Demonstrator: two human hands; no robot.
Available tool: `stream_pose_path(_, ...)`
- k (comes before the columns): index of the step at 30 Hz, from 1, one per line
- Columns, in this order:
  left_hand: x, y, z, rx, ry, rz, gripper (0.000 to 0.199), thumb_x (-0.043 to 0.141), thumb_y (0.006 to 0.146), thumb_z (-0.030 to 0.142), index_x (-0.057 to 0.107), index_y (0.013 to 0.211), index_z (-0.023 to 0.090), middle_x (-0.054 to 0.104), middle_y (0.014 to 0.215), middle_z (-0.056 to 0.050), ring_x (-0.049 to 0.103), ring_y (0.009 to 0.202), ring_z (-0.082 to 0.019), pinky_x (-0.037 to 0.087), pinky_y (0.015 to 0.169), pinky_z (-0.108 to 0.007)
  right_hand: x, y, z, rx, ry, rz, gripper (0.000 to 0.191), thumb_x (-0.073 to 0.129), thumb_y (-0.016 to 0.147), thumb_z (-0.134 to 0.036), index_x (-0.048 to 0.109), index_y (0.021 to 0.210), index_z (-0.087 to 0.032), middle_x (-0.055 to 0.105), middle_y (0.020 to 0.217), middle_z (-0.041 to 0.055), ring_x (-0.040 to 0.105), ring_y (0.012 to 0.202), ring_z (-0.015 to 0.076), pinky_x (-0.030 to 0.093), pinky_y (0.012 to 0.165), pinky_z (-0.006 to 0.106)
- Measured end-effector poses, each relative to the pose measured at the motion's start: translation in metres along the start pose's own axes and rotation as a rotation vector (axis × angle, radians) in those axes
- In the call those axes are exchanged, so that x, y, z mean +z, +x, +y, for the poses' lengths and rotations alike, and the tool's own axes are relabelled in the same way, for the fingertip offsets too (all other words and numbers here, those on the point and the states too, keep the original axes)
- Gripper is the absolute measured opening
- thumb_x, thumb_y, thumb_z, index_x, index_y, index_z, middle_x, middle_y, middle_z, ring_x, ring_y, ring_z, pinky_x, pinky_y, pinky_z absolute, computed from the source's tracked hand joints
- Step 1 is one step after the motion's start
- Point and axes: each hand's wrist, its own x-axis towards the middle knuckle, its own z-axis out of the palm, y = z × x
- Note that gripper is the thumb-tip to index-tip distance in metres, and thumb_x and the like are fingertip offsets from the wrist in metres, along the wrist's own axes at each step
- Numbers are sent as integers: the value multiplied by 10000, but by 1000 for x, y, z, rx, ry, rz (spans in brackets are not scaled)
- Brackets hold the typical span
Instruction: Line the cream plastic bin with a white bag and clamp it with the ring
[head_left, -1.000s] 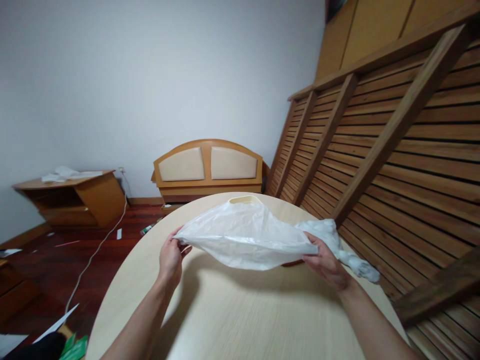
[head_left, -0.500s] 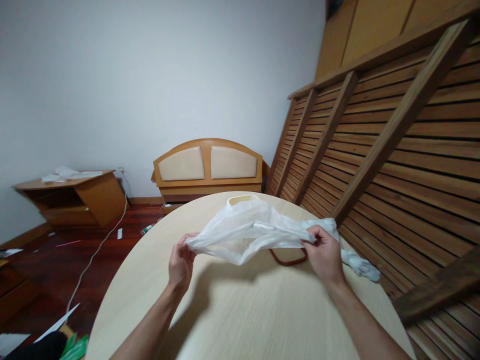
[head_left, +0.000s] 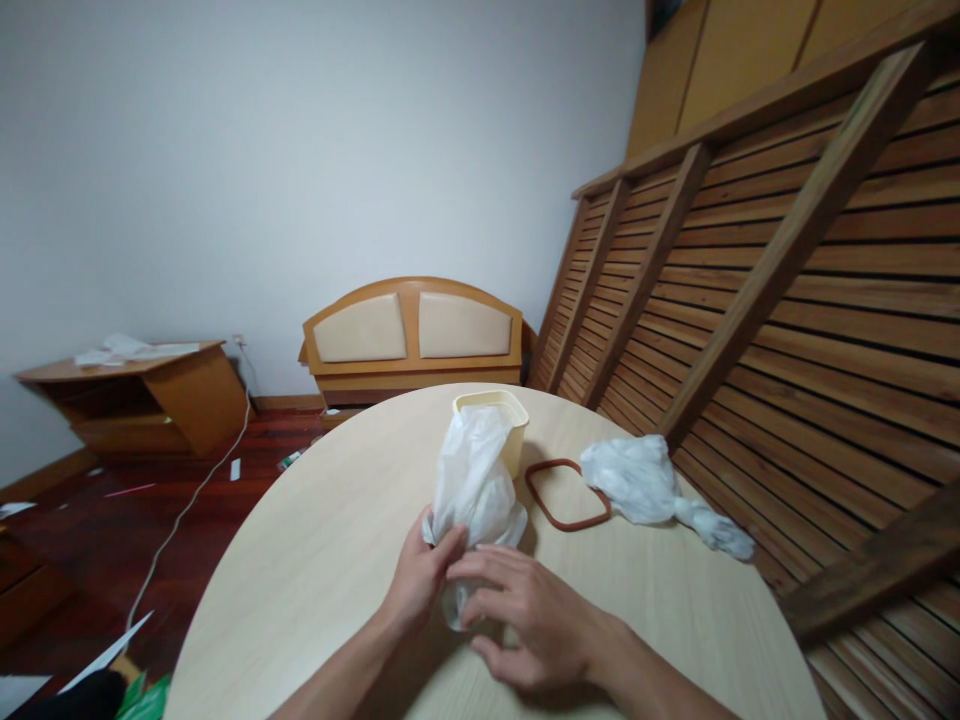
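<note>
A thin white plastic bag (head_left: 472, 470) hangs bunched and crumpled over the middle of the round table. My left hand (head_left: 424, 570) pinches its near edge between thumb and fingers. Close beside it, my right hand (head_left: 536, 615) has its fingers curled but apart, fingertips at the lower end of the bag; whether they touch it I cannot tell. Behind the bag stands a pale yellow plastic bin (head_left: 516, 440), partly covered from view. To the right lies a brown rounded-square ring (head_left: 574, 526) flat on the tabletop.
A knotted bundle of white plastic bags (head_left: 634, 478) lies near the right edge of the round table (head_left: 300, 560). Wooden slatted panels (head_left: 750, 330) lean along the right. A headboard (head_left: 412, 370) stands beyond, with a low cabinet (head_left: 180, 400) at left.
The bag was stretched wide between both hands; now it is gathered narrow near the centre. My right hand has let go of its right end and moved left, uncovering the bin and ring.
</note>
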Motion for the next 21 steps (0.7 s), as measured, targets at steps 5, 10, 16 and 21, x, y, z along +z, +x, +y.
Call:
stream_pose_path(5,-14,9,15,386,326,-107,299,668,862,456,716,959,177,724,953,-83,646,926,-246,510,891,-356,-13,-8,16,234,-104,338,462,620,869,-177,536,1319,-240,565,1398,113,541,1297,241,454,1087,455)
stream_pose_path(10,-20,1,11,803,594,-438,407,459,989,434,743,792,218,618,1269,-134,452,1335,-321,406,1089,-468,-11,-19,31,377,-135,384,982,745,799,-270,166,1592,-278,59,1687,142,192,1532,326,344,1182,531)
stream_pose_path(16,-22,-2,-2,859,721,-519,151,499,878,142,635,857,202,283,1613,-79,234,1510,-328,296,1187,-511,-12,-16,35,353,-88,254,734,627,867,-163,353,1548,-199,313,1621,173,266,1510,312,269,1219,562)
stream_pose_path(21,-19,-1,2,740,757,-427,219,614,800,166,584,1016,184,271,1612,-179,305,1478,-353,358,1156,-505,-19,-8,30,310,-50,254,520,535,931,-130,515,1446,-192,572,1433,168,465,1391,280,369,1178,522)
